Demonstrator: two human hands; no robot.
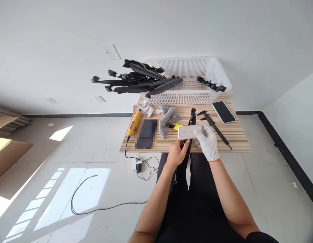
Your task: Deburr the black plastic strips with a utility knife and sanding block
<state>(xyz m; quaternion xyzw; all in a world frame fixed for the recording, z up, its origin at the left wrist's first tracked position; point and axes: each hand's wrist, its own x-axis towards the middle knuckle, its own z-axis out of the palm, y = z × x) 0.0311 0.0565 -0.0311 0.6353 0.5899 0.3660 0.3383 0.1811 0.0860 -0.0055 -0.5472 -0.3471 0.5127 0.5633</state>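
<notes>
Left hand (178, 152), bare: grip was clamped low on the black trim piece (192, 118), likely steadying it over the lap, top end over the bench (237, 135). Right hand (206, 140), gloved: grip closed on a white block (188, 132) pressed across the piece, just above the left. Beyond lay grey cloth (167, 118), caliper (214, 126), phone (223, 112), white basket (191, 98), black parts (136, 82).

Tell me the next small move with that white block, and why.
Probably draw the white block along the black part: the gloved right hand holds it across the part, and the bare left hand grips the part just below, steadying it.
</notes>
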